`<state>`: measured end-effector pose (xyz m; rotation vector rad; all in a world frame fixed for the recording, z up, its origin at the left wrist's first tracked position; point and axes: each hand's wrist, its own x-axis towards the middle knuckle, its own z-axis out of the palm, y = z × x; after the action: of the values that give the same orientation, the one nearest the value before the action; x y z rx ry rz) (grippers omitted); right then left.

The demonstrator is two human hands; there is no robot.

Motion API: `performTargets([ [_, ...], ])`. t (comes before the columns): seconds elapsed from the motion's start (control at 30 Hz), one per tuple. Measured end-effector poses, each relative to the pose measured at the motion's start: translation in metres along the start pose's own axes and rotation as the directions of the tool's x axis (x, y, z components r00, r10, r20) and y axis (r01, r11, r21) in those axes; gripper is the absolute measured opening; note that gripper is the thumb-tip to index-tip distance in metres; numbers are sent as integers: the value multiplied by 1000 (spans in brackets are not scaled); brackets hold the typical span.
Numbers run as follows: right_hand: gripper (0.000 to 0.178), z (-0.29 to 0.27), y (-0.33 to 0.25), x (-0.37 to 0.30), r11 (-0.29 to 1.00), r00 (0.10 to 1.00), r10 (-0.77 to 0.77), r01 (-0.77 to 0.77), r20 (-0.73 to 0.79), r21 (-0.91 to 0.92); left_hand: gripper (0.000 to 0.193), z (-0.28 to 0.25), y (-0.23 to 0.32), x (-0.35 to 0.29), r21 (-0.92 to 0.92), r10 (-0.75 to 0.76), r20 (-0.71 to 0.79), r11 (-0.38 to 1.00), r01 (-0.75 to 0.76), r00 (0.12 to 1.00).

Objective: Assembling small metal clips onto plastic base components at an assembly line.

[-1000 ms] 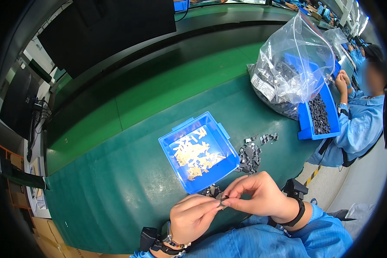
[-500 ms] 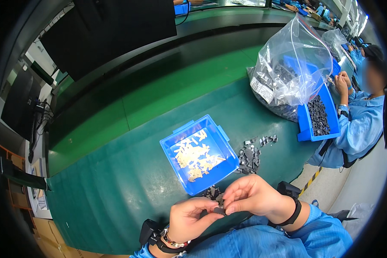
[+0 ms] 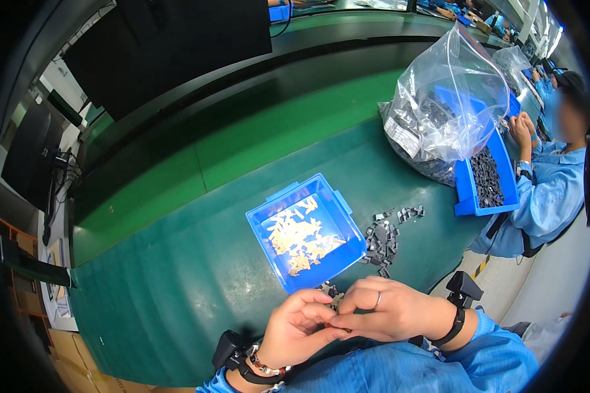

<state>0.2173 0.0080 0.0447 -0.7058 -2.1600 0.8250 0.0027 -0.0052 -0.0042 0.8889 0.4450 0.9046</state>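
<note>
My left hand and my right hand meet near the table's front edge, both with fingers pinched together. Between their fingertips is a small dark piece, mostly covered by the fingers. Just beyond them stands a blue bin holding thin pale yellow pieces. Small parts lie on the table between the bin and my hands, partly hidden. A loose heap of dark grey plastic pieces lies right of the bin.
A large clear plastic bag of dark parts stands at the back right. It leans by another blue bin filled with small dark pieces. A person in a blue sleeve sits at the right. Green matting covers the table.
My right hand has turned so its back shows more, and its fingers have closed in against my left fingertips. The dark piece is now more hidden.
</note>
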Motion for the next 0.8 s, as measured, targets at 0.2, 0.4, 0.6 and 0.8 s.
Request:
performTargets([
  [0.2, 30, -4, 7, -11, 997, 991, -42, 34, -128, -65, 47, 8, 11, 1, -3, -41, -30, 999, 41, 999],
  [0.4, 17, -98, 27, -68, 662, 663, -101, -512, -742, -548, 17, 7, 12, -2, 222, 411, -339, 909, -352, 846],
  [0.6, 27, -184, 78, -176, 302, 523, 104, -827, -846, -474, 14, 15, 12, 0, 268, 407, -354, 907, -325, 842],
  [0.8, 33, -166, 67, -152, 394, 363, 253, -885, -897, -248, 12, 19, 15, 5, 374, 393, -417, 896, -240, 820],
])
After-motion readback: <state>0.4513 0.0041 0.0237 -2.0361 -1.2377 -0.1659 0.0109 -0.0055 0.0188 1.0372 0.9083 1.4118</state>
